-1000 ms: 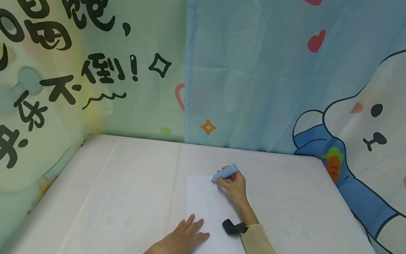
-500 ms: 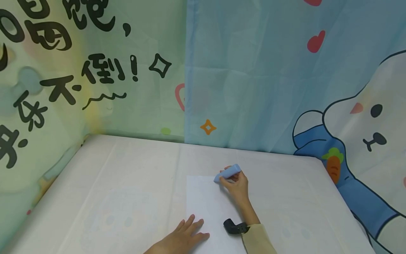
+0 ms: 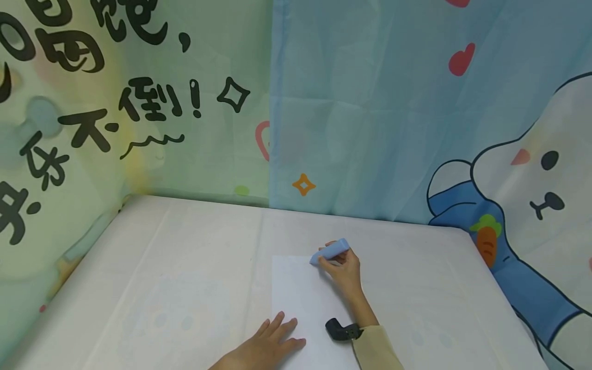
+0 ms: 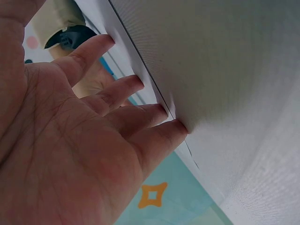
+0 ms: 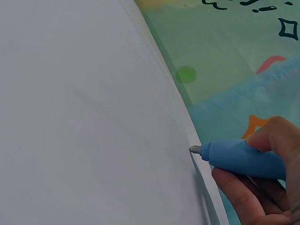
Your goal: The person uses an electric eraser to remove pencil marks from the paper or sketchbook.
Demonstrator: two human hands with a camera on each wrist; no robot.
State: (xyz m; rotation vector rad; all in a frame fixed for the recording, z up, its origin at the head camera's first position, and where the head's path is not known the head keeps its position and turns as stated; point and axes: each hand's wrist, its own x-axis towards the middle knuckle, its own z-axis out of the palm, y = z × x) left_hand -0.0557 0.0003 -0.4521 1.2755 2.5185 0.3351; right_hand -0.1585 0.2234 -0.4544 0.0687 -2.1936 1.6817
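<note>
Pen (image 5: 248, 158), pale blue and tilted, is pinched in the fingers of the right hand (image 3: 346, 270), its grey tip at the far part of white paper (image 3: 296, 290) on the tabletop (image 3: 194, 262); the left hand (image 3: 272, 344), fingers spread, rests across the paper's left edge.

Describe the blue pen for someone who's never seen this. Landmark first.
On the white table, find the white sheet. Near its far edge, the person's right grip holds a thick, tilted blue pen, grey tip toward the sheet. Its solid blue body sets it apart from the white sheet and the black wrist device nearby.
</note>
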